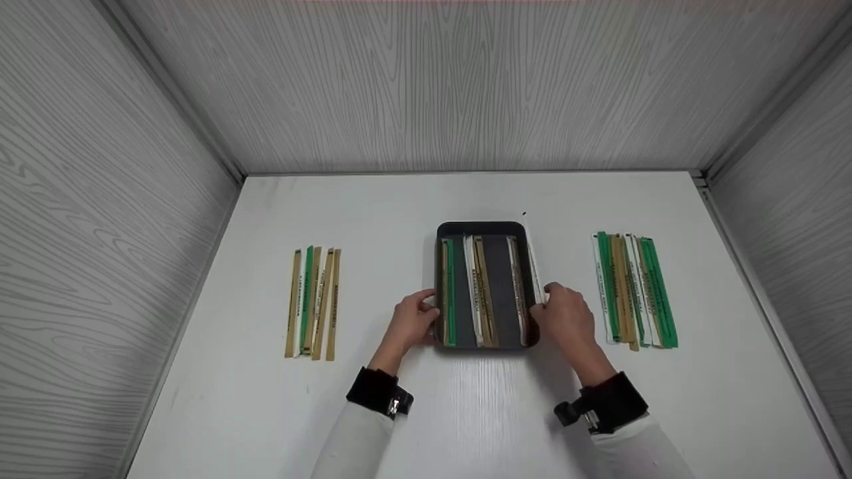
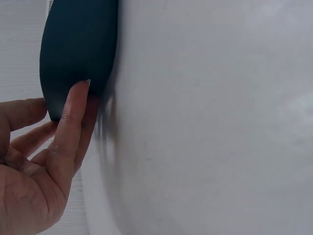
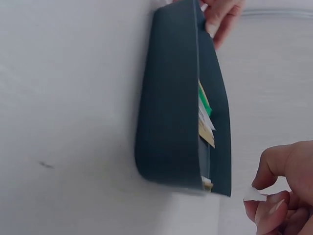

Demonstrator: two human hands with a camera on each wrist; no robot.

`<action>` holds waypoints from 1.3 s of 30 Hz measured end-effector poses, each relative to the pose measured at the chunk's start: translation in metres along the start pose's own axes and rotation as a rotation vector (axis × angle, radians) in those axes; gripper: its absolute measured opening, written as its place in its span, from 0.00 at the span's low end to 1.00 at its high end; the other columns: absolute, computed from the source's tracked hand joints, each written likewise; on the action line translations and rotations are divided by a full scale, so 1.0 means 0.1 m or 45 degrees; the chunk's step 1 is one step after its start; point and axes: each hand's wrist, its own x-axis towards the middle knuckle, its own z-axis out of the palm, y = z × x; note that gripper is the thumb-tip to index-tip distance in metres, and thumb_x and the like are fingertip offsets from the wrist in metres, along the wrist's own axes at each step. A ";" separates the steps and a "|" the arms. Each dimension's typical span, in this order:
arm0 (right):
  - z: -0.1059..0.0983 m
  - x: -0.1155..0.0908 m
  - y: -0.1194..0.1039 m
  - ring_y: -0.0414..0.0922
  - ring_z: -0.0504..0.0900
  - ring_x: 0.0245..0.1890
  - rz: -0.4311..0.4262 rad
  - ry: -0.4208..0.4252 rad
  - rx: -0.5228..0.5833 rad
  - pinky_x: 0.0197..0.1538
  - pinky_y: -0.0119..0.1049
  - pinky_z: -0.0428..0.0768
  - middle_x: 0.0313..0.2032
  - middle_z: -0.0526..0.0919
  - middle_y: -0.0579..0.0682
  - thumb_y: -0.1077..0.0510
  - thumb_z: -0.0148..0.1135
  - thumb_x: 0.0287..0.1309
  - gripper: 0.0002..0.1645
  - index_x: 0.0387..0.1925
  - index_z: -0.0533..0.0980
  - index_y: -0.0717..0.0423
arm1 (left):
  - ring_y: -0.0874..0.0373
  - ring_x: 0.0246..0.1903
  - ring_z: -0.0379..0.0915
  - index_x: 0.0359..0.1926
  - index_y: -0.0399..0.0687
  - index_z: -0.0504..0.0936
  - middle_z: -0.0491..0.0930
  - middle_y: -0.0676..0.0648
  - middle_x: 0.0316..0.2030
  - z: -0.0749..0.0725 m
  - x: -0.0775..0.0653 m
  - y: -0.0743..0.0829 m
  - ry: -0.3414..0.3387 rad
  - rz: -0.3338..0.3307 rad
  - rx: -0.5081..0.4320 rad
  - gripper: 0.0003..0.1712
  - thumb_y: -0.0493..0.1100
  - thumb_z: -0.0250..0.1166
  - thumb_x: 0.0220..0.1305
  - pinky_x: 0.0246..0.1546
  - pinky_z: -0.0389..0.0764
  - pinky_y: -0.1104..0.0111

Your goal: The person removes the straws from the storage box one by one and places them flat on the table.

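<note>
A dark rectangular tray (image 1: 480, 227) sits mid-table with several slim wrapped sticks in it: a green one (image 1: 451, 293) at the left, a white one (image 1: 472, 286) and a brown one (image 1: 486, 306) in the middle, others at the right. My left hand (image 1: 414, 320) grips the tray's left side, thumb at the rim and fingers along the outer wall (image 2: 78, 49) in the left wrist view. At the right side, my right hand (image 1: 569, 319) pinches the near end of a slim white wrapped stick (image 1: 533, 256), whose far end reaches past the tray's back corner.
A row of brown, white and green wrapped sticks (image 1: 316, 303) lies on the white table (image 1: 466, 426) to the left. A thicker bunch of similar sticks (image 1: 632, 293) lies at the right. Grey wood-grain panels (image 1: 459, 86) enclose the table at the back and both sides.
</note>
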 end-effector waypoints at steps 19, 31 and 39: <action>-0.46 -0.04 1.00 0.50 0.79 0.19 0.242 0.083 0.001 0.17 0.39 0.72 0.25 0.82 0.63 0.65 0.58 0.57 0.12 0.38 0.78 0.73 | 0.55 0.34 0.77 0.66 0.42 0.72 0.80 0.44 0.38 -0.02 -0.02 0.02 0.021 0.012 0.047 0.25 0.35 0.59 0.68 0.34 0.79 0.65; -0.45 -0.10 1.27 0.51 0.78 0.19 0.304 0.043 -0.002 0.17 0.40 0.73 0.26 0.80 0.65 0.63 0.56 0.58 0.13 0.34 0.77 0.74 | 0.55 0.34 0.78 0.66 0.42 0.72 0.80 0.44 0.38 -0.01 0.00 0.01 0.018 0.019 0.055 0.26 0.36 0.59 0.68 0.35 0.79 0.64; -0.39 -0.08 1.29 0.52 0.80 0.23 0.256 0.038 -0.035 0.19 0.41 0.75 0.30 0.82 0.68 0.64 0.57 0.59 0.18 0.45 0.77 0.77 | 0.55 0.35 0.77 0.66 0.42 0.72 0.80 0.44 0.39 -0.01 -0.01 0.00 0.016 0.027 0.046 0.26 0.36 0.59 0.68 0.35 0.79 0.64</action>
